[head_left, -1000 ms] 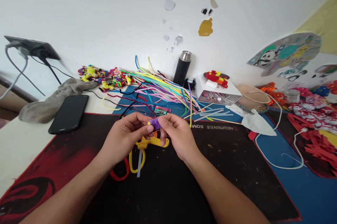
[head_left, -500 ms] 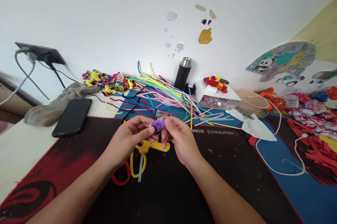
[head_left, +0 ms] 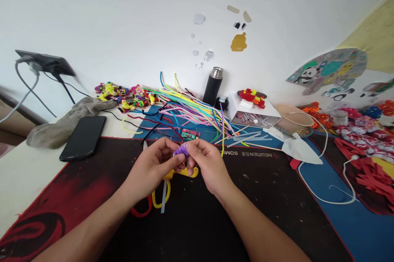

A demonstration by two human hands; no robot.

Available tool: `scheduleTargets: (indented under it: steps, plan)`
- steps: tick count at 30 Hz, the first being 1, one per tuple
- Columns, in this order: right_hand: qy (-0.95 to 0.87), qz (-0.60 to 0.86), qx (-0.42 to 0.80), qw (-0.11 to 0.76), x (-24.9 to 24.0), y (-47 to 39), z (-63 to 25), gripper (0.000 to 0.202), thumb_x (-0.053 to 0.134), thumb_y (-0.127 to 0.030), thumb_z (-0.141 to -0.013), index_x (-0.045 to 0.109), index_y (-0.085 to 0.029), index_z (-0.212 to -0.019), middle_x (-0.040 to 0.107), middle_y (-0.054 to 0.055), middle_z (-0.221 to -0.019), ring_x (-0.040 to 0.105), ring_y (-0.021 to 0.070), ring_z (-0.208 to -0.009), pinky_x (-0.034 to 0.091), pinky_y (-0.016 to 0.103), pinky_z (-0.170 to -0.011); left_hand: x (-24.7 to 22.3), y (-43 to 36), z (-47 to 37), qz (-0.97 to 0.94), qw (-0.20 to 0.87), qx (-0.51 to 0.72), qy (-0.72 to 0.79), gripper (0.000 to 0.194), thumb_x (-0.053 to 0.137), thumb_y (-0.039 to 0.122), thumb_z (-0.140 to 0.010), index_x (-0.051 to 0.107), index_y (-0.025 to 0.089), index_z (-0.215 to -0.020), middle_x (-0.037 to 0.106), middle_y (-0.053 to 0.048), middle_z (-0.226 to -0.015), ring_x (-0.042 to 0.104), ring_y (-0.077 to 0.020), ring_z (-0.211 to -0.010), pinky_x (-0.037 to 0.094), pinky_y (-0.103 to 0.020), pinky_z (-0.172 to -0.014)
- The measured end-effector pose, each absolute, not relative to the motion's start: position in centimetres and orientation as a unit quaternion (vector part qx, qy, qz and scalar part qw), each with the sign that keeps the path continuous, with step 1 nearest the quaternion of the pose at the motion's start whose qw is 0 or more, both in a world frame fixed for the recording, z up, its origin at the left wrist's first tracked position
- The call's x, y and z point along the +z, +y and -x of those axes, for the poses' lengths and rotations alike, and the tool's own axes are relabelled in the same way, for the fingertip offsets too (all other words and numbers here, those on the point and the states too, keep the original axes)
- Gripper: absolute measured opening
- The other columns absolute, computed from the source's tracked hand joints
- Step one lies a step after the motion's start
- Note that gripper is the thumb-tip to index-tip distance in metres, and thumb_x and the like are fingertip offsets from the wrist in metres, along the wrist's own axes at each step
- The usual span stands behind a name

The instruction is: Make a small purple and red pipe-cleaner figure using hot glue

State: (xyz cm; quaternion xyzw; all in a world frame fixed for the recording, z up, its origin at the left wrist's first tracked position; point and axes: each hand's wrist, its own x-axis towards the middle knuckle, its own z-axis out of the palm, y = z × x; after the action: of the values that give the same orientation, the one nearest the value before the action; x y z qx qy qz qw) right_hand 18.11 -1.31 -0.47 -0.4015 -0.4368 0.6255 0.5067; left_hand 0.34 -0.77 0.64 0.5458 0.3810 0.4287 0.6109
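Both hands meet over the mat, at the middle of the view. Left hand (head_left: 154, 163): thumb and fingers closed in a pinch on the near-left end of a small purple coil of fuzzy, pipe-cleaner-like material (head_left: 181, 150). Right hand (head_left: 206, 161): thumb and curled fingers pinch the same coil at its upper right end. Coil position: between the two sets of fingertips, held clear of the mat, slightly tilted — underside hidden by the fingers.

Just below the hands: a yellow plastic tool with a rounded arm (head_left: 191, 172), partly covered by the fingers; a yellow loop handle (head_left: 168, 196); a narrow translucent strip (head_left: 164, 200) crossing that loop; a red loop handle (head_left: 150, 206) just beside it, partly behind the left wrist. All lie on a black mat with red artwork (head_left: 261, 204).

Beyond the hands: a heap of long, thin, multicoloured fuzzy stems (head_left: 193, 110) on a blue surface, with pale translucent strips (head_left: 249, 139) at its right. Behind — a black cylindrical flask with a silver cap (head_left: 213, 87), and a white box with a see-through drawer front (head_left: 255, 119).

Far left: a black rectangular phone (head_left: 83, 138), near a grey, soft-looking bundle (head_left: 64, 124).
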Motion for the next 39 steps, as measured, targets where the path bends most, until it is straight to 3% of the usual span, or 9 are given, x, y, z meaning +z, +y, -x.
scheduleTargets:
  steps: [9,16,20,25,28,32,35,39]
  plan:
    - [-0.433,0.387,0.635,0.51,-0.7,-1.3,-18.0,0.044,0.081,-0.064,-0.092,0.076,-0.021,-0.101,0.064,-0.005,-0.06,0.058,0.0122,-0.046,0.048,0.025,-0.05,0.2,-0.2,-0.4,-0.495,0.625,0.463,0.388,0.043,0.091,0.051,-0.085,0.065,0.02,-0.101,0.08,-0.002,-0.079,0.077,-0.0198,-0.072,0.062,-0.031,-0.071]
    - [-0.449,0.399,0.629,0.494,-0.7,-1.2,-18.0,0.044,0.085,-0.063,-0.087,0.074,-0.02,-0.092,0.057,-0.008,-0.05,0.053,0.0107,-0.043,0.046,0.024,-0.049,-0.3,-1.0,-0.1,-0.609,0.535,0.438,0.388,0.05,0.083,0.039,-0.094,0.066,0.026,-0.14,0.082,-0.005,-0.105,0.08,-0.0254,-0.096,0.064,-0.037,-0.085]
    - [-0.452,0.412,0.624,0.487,-0.6,-1.3,-17.9,0.048,0.086,-0.066,-0.084,0.074,-0.02,-0.09,0.052,-0.009,-0.049,0.048,0.0098,-0.041,0.042,0.023,-0.046,-0.6,-1.0,-0.1,-0.655,0.485,0.425,0.394,0.036,0.082,0.039,-0.094,0.076,0.027,-0.128,0.082,-0.007,-0.122,0.079,-0.0276,-0.108,0.063,-0.037,-0.094]
    - [-0.444,0.397,0.628,0.501,-0.5,-1.3,-17.9,0.051,0.083,-0.071,-0.086,0.072,-0.021,-0.085,0.057,-0.006,-0.053,0.053,0.0111,-0.044,0.044,0.025,-0.049,-0.5,-1.0,-0.3,-0.602,0.557,0.434,0.373,0.046,0.082,0.039,-0.094,0.068,0.026,-0.136,0.083,-0.006,-0.107,0.08,-0.0255,-0.093,0.065,-0.036,-0.083]
    - [-0.451,0.384,0.63,0.502,-0.5,-1.3,-18.1,0.048,0.078,-0.069,-0.092,0.077,-0.021,-0.097,0.061,-0.005,-0.055,0.056,0.012,-0.046,0.045,0.026,-0.052,-0.2,-1.0,-0.2,-0.58,0.563,0.453,0.376,0.055,0.086,0.037,-0.091,0.063,0.024,-0.14,0.083,-0.007,-0.107,0.079,-0.0247,-0.091,0.064,-0.034,-0.078]
    - [-0.466,0.38,0.634,0.487,-0.8,-1.3,-18.2,0.046,0.082,-0.06,-0.092,0.077,-0.02,-0.115,0.063,-0.007,-0.055,0.056,0.0122,-0.045,0.045,0.026,-0.052,0.2,-0.8,-0.1,-0.549,0.574,0.472,0.383,0.049,0.09,0.038,-0.087,0.064,0.023,-0.125,0.083,-0.006,-0.102,0.078,-0.024,-0.087,0.064,-0.035,-0.077]
    - [-0.47,0.386,0.634,0.478,-0.7,-1.3,-18.0,0.044,0.085,-0.058,-0.088,0.075,-0.02,-0.107,0.061,-0.008,-0.054,0.054,0.0112,-0.044,0.044,0.024,-0.049,0.4,-0.8,-0.2,-0.544,0.577,0.471,0.386,0.047,0.093,0.039,-0.083,0.065,0.023,-0.117,0.083,-0.005,-0.099,0.079,-0.0246,-0.091,0.064,-0.036,-0.081]
    - [-0.468,0.406,0.622,0.478,-0.5,-1.2,-17.9,0.041,0.086,-0.057,-0.086,0.07,-0.02,-0.095,0.059,-0.009,-0.053,0.05,0.0093,-0.041,0.039,0.023,-0.046,0.3,-0.9,-0.4,-0.543,0.582,0.461,0.393,0.045,0.095,0.039,-0.081,0.065,0.022,-0.111,0.083,-0.005,-0.097,0.078,-0.0241,-0.087,0.063,-0.033,-0.073]
